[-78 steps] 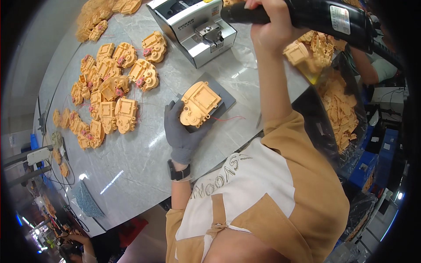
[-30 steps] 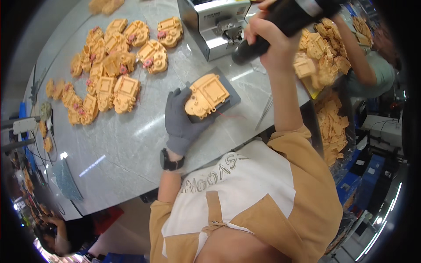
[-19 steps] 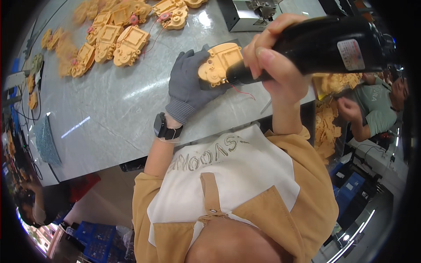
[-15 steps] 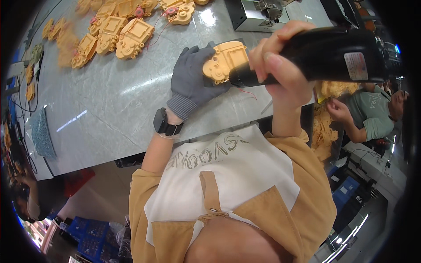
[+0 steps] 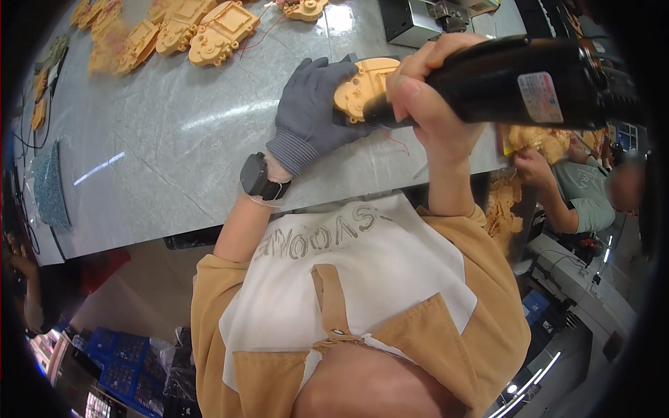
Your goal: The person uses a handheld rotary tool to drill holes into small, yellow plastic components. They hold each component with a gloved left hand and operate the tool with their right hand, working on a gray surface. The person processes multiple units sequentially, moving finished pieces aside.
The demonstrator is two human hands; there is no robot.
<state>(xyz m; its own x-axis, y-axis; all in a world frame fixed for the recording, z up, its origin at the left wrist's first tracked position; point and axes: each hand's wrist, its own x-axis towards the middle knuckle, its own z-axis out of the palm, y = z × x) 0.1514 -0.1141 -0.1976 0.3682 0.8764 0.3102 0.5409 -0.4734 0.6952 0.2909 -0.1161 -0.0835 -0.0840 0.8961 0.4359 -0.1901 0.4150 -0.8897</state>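
My left hand (image 5: 310, 104), in a grey glove, grips the left side of an orange plastic housing (image 5: 364, 82). The housing lies on a dark block that shows at its edges, and a thin red wire (image 5: 398, 143) trails from beneath. Wrapped round the front of a black electric screwdriver (image 5: 498, 83), my bare right hand (image 5: 439, 94) tilts it over the housing. Its nose reaches the housing's lower right edge, and its tip is hard to make out there. The screwdriver and my right hand cover the housing's right part.
Several similar orange housings (image 5: 221, 33) lie at the far left of the grey table (image 5: 174, 160). A metal device (image 5: 411, 24) stands at the back. On the right, a co-worker's hand (image 5: 533, 167) is beside a heap of orange parts (image 5: 540, 143). A blue-green speckled pad (image 5: 50, 188) lies far left.
The whole view has shifted a little. The screwdriver and my right hand sit slightly closer to my left hand, covering more of the housing. Both hands keep their holds.
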